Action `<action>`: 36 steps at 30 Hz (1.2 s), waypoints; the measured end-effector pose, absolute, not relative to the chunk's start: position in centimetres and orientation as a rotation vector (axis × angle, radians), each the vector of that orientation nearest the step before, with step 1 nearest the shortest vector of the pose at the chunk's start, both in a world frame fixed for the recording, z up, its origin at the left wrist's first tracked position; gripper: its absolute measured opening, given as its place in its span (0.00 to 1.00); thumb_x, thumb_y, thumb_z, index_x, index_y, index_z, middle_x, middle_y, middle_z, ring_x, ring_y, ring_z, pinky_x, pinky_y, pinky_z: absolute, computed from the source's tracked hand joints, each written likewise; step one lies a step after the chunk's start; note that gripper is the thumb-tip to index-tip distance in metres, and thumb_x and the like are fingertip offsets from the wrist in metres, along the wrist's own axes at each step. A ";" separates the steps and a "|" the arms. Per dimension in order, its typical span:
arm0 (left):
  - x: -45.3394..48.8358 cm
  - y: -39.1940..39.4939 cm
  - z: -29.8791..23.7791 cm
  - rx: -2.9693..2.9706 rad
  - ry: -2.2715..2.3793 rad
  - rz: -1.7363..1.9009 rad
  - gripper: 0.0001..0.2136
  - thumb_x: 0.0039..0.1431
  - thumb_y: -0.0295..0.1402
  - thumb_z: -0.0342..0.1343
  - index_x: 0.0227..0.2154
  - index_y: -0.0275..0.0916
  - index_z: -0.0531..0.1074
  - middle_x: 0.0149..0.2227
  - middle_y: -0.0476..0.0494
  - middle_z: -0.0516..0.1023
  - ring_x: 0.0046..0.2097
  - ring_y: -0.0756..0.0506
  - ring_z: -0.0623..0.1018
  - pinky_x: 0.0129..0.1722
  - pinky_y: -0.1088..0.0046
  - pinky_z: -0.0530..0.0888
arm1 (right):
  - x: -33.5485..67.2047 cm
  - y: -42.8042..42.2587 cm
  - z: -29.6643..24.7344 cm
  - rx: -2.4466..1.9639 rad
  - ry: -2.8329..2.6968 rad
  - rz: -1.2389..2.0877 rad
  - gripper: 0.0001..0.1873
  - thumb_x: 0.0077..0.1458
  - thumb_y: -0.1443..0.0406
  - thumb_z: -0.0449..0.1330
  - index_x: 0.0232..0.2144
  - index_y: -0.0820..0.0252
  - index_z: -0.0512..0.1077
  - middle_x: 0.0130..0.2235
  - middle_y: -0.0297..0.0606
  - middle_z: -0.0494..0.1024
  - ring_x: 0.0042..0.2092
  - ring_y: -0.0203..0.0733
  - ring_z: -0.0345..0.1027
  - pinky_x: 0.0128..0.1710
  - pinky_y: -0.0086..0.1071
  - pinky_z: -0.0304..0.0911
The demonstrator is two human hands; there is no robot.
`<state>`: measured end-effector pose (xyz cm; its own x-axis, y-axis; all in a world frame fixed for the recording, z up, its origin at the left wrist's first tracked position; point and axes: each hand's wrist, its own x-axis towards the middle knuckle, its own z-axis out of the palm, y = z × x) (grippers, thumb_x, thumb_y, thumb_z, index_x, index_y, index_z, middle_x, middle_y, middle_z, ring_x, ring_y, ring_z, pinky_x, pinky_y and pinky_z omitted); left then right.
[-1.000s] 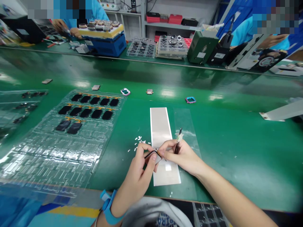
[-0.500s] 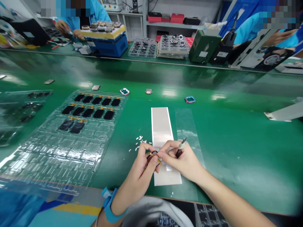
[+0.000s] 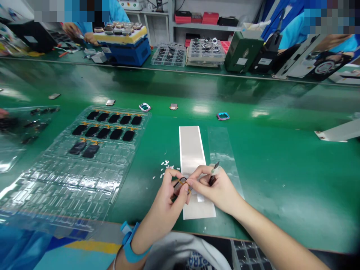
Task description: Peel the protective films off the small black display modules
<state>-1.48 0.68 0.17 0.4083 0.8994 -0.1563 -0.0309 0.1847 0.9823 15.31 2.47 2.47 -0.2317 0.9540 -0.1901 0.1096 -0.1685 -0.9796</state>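
Observation:
My left hand (image 3: pixel 164 200) grips a small watch screen (image 3: pixel 179 183) with an orange flex cable, its thumb and fingers around the edges. The thumb and forefinger of my right hand (image 3: pixel 223 189) pinch at the screen's upper right edge. Tucked in that same hand is a dark, thin tool (image 3: pixel 212 180) that looks like tweezers, its tip pointing up. Fingers cover much of the screen. Both hands are over a grey-beige adhesive strip (image 3: pixel 191 144) with white borders. Small white scraps (image 3: pixel 166 163) lie just left of it.
A clear plastic tray (image 3: pixel 81 180) at left carries several black screens (image 3: pixel 114 118). Clear film (image 3: pixel 221 144) lies right of the strip. Watch frames (image 3: pixel 223 116) and small metal parts (image 3: pixel 173 107) sit farther back. Another person's hand (image 3: pixel 3 113) is at the left edge.
My hands keep nearly the same place, and the screen between them has tilted slightly. Another person's hand has appeared at the far left. The whole view has shifted a little.

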 end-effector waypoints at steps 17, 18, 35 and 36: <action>-1.8 0.0 0.8 1.515 1.109 0.754 0.05 0.73 0.37 0.41 0.40 0.44 0.56 0.36 0.48 0.76 0.36 0.48 0.74 0.38 0.70 0.68 | 18.4 -0.1 3.9 -1.249 -1.460 0.951 0.18 0.70 0.59 0.45 0.34 0.55 0.72 0.38 0.35 0.70 0.43 0.38 0.65 0.46 0.34 0.61; -2.0 -0.3 1.0 1.572 1.149 0.705 0.05 0.73 0.37 0.41 0.40 0.44 0.57 0.37 0.47 0.76 0.38 0.47 0.76 0.38 0.70 0.68 | 18.5 -1.0 3.5 -1.264 -1.439 0.964 0.17 0.70 0.60 0.45 0.34 0.54 0.70 0.37 0.35 0.69 0.41 0.37 0.66 0.43 0.33 0.62; -3.0 -1.6 2.3 1.899 1.234 0.391 0.07 0.72 0.36 0.38 0.45 0.44 0.61 0.39 0.44 0.77 0.38 0.41 0.80 0.35 0.66 0.72 | 15.3 -5.4 -1.1 -1.482 -1.313 0.800 0.01 0.63 0.68 0.58 0.37 0.57 0.70 0.37 0.38 0.72 0.41 0.40 0.72 0.40 0.33 0.69; -3.0 -1.6 2.4 1.899 1.228 0.391 0.07 0.72 0.36 0.38 0.45 0.44 0.61 0.39 0.44 0.77 0.38 0.41 0.80 0.35 0.66 0.72 | 15.4 -5.4 -1.0 -1.479 -1.320 0.817 0.01 0.63 0.67 0.58 0.37 0.58 0.70 0.37 0.38 0.72 0.41 0.40 0.72 0.40 0.33 0.70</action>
<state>-3.02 -1.58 2.37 0.4757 0.8637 -0.1665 0.6089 -0.1868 0.7709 15.35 -5.43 -1.00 0.1914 0.9752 0.1115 0.3346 0.0420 -0.9414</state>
